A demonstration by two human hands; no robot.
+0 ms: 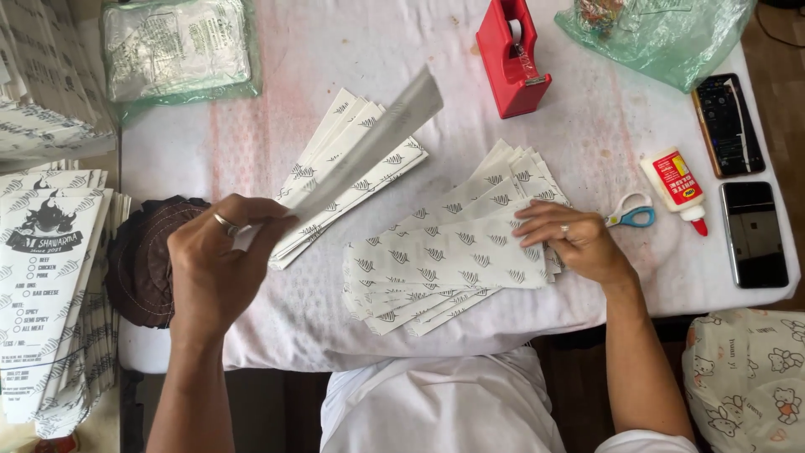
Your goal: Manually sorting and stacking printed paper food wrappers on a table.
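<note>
The left hand (pixel 220 260), with one ring on a finger, pinches the near end of a single long white paper sleeve printed with small dark leaf marks (pixel 369 151), raised and tilted over the white cloth-covered table (pixel 277 327). The right hand (pixel 568 238), also wearing one ring, lies fingers down, not closed, on the right end of a fanned pile of the same printed sleeves (pixel 436 268) near the table's near edge. A second fanned pile (pixel 381 172) lies farther off, under the lifted sleeve. On the far side stands one red tape dispenser (pixel 510 59). To the right lie one pair of blue-handled scissors (pixel 631 214), one white glue bottle with a red cap (pixel 677 189) and two dark phones (pixel 728 124), (pixel 753 235).
</note>
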